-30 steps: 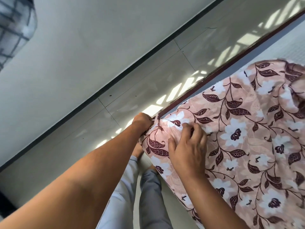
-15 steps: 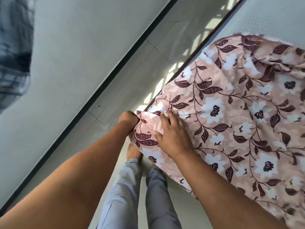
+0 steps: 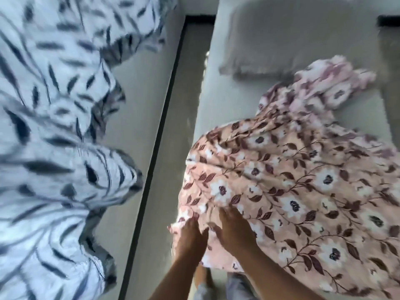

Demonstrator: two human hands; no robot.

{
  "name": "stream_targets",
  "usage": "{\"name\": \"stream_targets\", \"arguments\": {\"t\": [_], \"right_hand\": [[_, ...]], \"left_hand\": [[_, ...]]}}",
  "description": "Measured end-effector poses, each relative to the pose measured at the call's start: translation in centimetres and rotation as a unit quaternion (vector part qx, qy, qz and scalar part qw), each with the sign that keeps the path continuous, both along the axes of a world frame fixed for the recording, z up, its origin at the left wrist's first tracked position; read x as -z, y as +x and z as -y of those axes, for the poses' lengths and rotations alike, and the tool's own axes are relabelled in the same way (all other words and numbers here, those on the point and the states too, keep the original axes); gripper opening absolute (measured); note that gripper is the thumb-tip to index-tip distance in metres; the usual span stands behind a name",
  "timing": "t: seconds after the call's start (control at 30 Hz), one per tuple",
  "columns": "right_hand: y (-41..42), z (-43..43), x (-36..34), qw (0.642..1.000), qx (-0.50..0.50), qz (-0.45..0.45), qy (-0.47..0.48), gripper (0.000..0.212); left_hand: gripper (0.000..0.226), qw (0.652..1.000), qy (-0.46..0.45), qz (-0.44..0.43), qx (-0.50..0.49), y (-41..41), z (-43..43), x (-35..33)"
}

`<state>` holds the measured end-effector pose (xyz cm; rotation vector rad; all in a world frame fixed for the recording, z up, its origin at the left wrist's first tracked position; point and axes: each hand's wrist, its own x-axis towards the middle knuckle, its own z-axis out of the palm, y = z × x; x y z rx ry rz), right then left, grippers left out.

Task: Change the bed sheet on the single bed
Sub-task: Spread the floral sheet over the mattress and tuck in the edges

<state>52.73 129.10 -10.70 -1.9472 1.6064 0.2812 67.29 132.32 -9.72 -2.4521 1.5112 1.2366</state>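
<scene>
A pink floral bed sheet (image 3: pixel 303 180) lies bunched over the near part of a bare white mattress (image 3: pixel 229 100). Both hands are at the sheet's near left corner. My left hand (image 3: pixel 191 234) grips the corner edge of the sheet from the side, its fingertips hidden in the cloth. Just to its right, my right hand (image 3: pixel 232 228) lies on top of the sheet with its fingers pointing forward and tucked under a fold. The frame is blurred by motion.
A white pillow (image 3: pixel 279 40) lies at the far end of the mattress. A white sheet with dark blue leaf print (image 3: pixel 54 148) is heaped on the left. A narrow strip of grey floor (image 3: pixel 173 126) with a dark line runs between them.
The view has swung up from the mattress corner and floor to the length of the bed. Both hands stay at the sheet's corner, now close together.
</scene>
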Motion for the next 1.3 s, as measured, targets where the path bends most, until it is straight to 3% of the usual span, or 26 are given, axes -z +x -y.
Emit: {"name": "stream_targets", "arguments": {"t": [0.1,0.2,0.47,0.57,0.63,0.8,1.03,1.3], "right_hand": [[-2.7,-0.2,-4.0,0.996,0.085,-0.017,-0.013,0.068],[-4.9,0.0,-7.3,0.993,0.114,-0.043,-0.005,0.069],[-3.6,2.1,-9.8,0.974,0.211,-0.082,-0.031,0.068],[-0.6,3.1,-11.6,0.956,0.286,-0.065,-0.021,0.068],[2.0,3.5,-13.1,0.941,0.329,-0.072,-0.016,0.067],[7.4,3.7,-16.0,0.93,0.364,-0.054,-0.006,0.069],[8.4,3.7,-18.6,0.92,0.385,-0.045,-0.054,0.07],[6.8,4.0,-18.0,0.871,0.487,-0.038,-0.051,0.071]], "left_hand": [[0.063,0.99,-0.029,0.01,0.136,-2.7,2.2,-4.1],[0.072,0.957,-0.051,0.045,0.282,-4.7,4.9,-7.5],[0.087,0.854,-0.073,0.093,0.507,-2.7,12.5,-9.4],[0.089,0.826,-0.077,0.078,0.554,-0.1,14.9,-9.3],[0.089,0.825,-0.067,0.052,0.559,1.9,16.7,-9.2],[0.085,0.823,-0.048,0.058,0.563,5.7,21.0,-10.8],[0.076,0.822,-0.043,0.06,0.565,4.6,22.7,-13.4],[0.08,0.727,-0.103,0.073,0.675,-0.3,23.3,-14.2]]}}
